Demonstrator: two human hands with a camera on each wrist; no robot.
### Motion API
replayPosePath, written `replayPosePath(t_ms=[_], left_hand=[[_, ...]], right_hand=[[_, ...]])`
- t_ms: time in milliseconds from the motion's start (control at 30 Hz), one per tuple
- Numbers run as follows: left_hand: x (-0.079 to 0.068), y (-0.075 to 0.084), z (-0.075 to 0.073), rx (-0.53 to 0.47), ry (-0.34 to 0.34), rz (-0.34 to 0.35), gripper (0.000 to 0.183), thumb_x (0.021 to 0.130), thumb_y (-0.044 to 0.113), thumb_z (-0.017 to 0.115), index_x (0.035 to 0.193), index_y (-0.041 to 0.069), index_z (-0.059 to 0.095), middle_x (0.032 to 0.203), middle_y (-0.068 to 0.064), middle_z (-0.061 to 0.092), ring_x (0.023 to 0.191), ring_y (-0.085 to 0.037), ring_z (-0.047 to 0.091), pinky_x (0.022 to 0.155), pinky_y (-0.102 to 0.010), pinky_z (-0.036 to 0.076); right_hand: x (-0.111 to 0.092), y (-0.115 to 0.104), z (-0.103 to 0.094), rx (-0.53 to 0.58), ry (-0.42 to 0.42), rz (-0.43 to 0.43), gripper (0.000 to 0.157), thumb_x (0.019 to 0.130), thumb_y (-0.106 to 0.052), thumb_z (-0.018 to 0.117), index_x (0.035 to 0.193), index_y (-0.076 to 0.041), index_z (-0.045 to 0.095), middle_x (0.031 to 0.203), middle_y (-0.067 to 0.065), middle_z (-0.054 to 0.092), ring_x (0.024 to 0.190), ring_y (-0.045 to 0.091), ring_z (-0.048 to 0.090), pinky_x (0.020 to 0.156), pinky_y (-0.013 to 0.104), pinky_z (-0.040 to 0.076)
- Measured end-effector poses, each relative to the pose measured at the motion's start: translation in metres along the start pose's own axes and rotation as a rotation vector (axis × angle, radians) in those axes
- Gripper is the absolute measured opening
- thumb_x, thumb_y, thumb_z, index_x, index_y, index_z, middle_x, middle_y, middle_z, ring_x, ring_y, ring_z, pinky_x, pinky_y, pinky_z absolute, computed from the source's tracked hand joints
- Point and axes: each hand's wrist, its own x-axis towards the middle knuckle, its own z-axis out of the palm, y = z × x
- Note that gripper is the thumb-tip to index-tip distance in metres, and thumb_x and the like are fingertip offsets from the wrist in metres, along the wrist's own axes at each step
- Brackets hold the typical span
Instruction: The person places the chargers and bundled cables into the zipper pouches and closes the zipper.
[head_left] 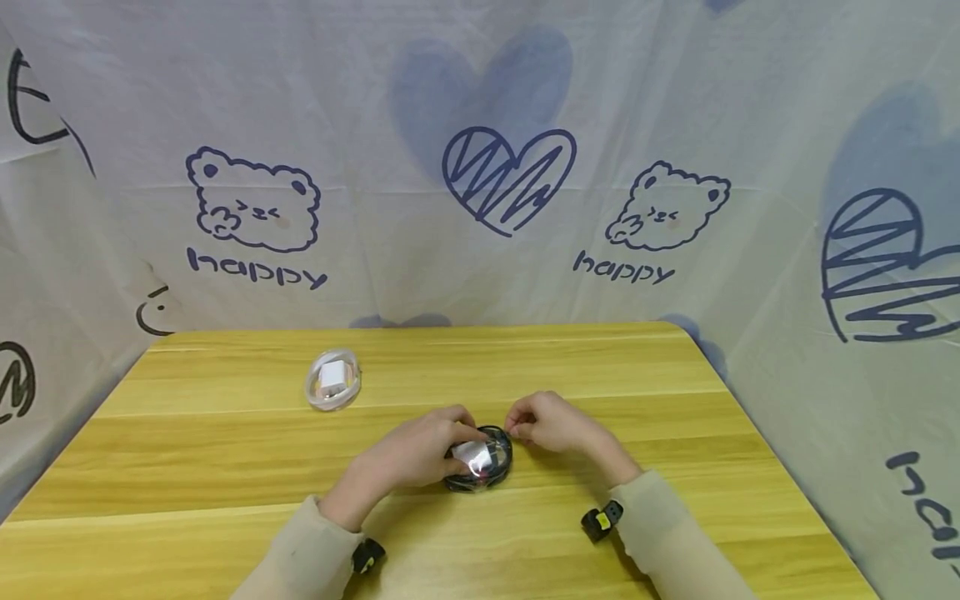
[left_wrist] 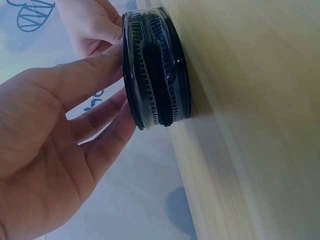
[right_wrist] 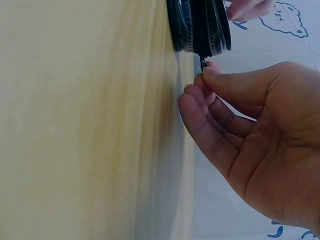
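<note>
A round zip case [head_left: 493,477] with black edging and a clear top lies flat on the table, a white object visible inside. Two rows of zipper teeth [left_wrist: 169,80] run around its side. My left hand [head_left: 420,450] holds it from the left, thumb and fingers spread over its top rim. At the case's right side, my right hand [head_left: 551,423] pinches a small black zipper pull [right_wrist: 203,63] between thumb and fingertip. The other fingers of that hand are loosely bent.
A second round case [head_left: 311,392] with white edging, holding a white block [head_left: 332,377], lies at the back left of the wood-grain table [head_left: 225,467]. A printed cloth [head_left: 420,283] hangs behind the table and along its sides.
</note>
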Motion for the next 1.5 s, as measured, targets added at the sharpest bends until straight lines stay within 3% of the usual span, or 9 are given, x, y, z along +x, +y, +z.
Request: replayPosePath(t_ms=[300, 800, 1100, 1500], left_hand=[[0.001, -0.002, 0.001, 0.012, -0.016, 0.040, 0.041, 0.090, 0.010, 0.082, 0.130, 0.010, 0.074, 0.124, -0.008, 0.062, 0.107, -0.021, 0.063, 0.090, -0.032, 0.058], [0.001, 0.006, 0.006, 0.055, -0.043, -0.050, 0.044, 0.091, 0.014, 0.081, 0.134, 0.009, 0.071, 0.132, -0.009, 0.060, 0.101, -0.020, 0.061, 0.081, -0.029, 0.059], [0.000, 0.007, 0.005, 0.059, -0.037, -0.058, 0.044, 0.091, 0.015, 0.081, 0.134, 0.010, 0.071, 0.133, -0.008, 0.061, 0.108, -0.023, 0.062, 0.087, -0.033, 0.059], [0.000, 0.002, 0.004, 0.011, -0.021, -0.021, 0.045, 0.090, 0.011, 0.082, 0.133, 0.006, 0.071, 0.127, -0.009, 0.063, 0.099, -0.018, 0.063, 0.084, -0.029, 0.058]], right_hand=[[0.000, -0.001, 0.000, 0.019, -0.011, -0.001, 0.010, 0.099, -0.002, 0.067, 0.094, -0.006, 0.075, 0.084, -0.001, 0.069, 0.073, 0.008, 0.059, 0.064, 0.022, 0.052], [-0.005, -0.001, -0.005, 0.028, -0.079, 0.010, 0.012, 0.101, -0.001, 0.065, 0.095, -0.006, 0.073, 0.083, 0.001, 0.069, 0.071, 0.011, 0.061, 0.063, 0.023, 0.053], [-0.008, 0.002, -0.012, 0.062, -0.160, 0.015, 0.012, 0.100, 0.000, 0.065, 0.093, -0.006, 0.073, 0.079, 0.003, 0.067, 0.069, 0.014, 0.061, 0.061, 0.023, 0.052], [-0.007, 0.000, -0.009, 0.045, -0.106, 0.017, 0.013, 0.101, 0.000, 0.064, 0.093, -0.006, 0.074, 0.077, 0.002, 0.066, 0.066, 0.012, 0.059, 0.059, 0.023, 0.050]])
